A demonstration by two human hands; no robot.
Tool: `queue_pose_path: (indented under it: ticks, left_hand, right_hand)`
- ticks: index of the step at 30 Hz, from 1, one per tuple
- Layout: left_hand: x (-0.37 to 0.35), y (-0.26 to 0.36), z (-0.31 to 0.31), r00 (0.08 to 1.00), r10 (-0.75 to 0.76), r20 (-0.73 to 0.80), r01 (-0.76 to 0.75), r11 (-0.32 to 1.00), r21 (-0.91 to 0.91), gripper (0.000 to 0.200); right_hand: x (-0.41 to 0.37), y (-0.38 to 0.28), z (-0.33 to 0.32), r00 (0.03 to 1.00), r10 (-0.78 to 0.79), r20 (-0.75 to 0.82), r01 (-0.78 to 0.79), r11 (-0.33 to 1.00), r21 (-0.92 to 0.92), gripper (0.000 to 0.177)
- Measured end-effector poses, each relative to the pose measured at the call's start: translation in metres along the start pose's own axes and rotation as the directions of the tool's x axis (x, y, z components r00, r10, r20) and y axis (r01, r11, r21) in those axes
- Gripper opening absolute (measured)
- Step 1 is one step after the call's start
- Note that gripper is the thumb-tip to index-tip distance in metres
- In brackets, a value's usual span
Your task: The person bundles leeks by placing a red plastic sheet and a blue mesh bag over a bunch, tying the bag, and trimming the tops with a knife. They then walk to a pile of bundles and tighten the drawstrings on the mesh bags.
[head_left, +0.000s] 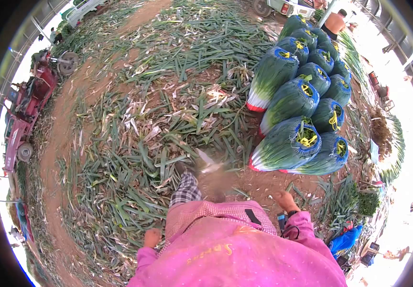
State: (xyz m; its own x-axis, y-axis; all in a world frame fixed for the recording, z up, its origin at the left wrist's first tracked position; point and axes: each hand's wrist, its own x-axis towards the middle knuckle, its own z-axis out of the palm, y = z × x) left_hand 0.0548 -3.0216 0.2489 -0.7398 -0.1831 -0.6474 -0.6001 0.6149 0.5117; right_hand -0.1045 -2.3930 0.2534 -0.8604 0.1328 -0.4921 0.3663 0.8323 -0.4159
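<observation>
Green-and-white leek bundles (290, 98), capped in blue wrapping with yellow ties, are lying stacked on the dirt ground (60, 129) along its right side, while trimmed leaves (135, 177) are carpeting the middle and a red cart (25, 110) is standing at the left edge. A person in a pink shirt (235, 253) is standing over the litter. The left hand (152, 237) is hanging curled into an empty fist. The right hand (285, 201) is hanging nearest the closest bundle (283, 146) but apart from it; its grip is turned away, so open or closed cannot be told. That bundle is looking dense and heavy, firm at the white root end and easily bruised in the leaves. Its wrapped girth is probably offering the surest two-handed hold.
</observation>
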Motion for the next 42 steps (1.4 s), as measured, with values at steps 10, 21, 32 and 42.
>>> queue_pose_path:
  ticks: [10,21,32,42]
  left_hand:
    - [0.178,0.079,-0.115,0.993,0.112,-0.044,-0.119,0.964,-0.237,0.021]
    - [0.206,-0.064,-0.112,0.985,-0.144,-0.098,0.129,0.980,-0.153,0.032]
    - [0.298,0.234,-0.193,0.845,0.490,-0.216,-0.501,0.866,0.006,0.027]
    - [0.204,-0.007,-0.162,0.946,0.139,-0.294,-0.025,0.932,0.362,0.034]
  right_hand:
    - [-0.044,-0.016,0.016,0.966,0.221,0.134,-0.204,0.970,-0.135,0.036]
    - [0.025,-0.087,-0.002,0.983,0.182,-0.012,-0.179,0.975,0.134,0.036]
    - [-0.112,0.162,0.149,0.839,0.174,0.516,0.101,0.881,-0.462,0.029]
    - [0.096,-0.234,-0.025,0.973,-0.226,0.040,0.224,0.973,0.050,0.030]
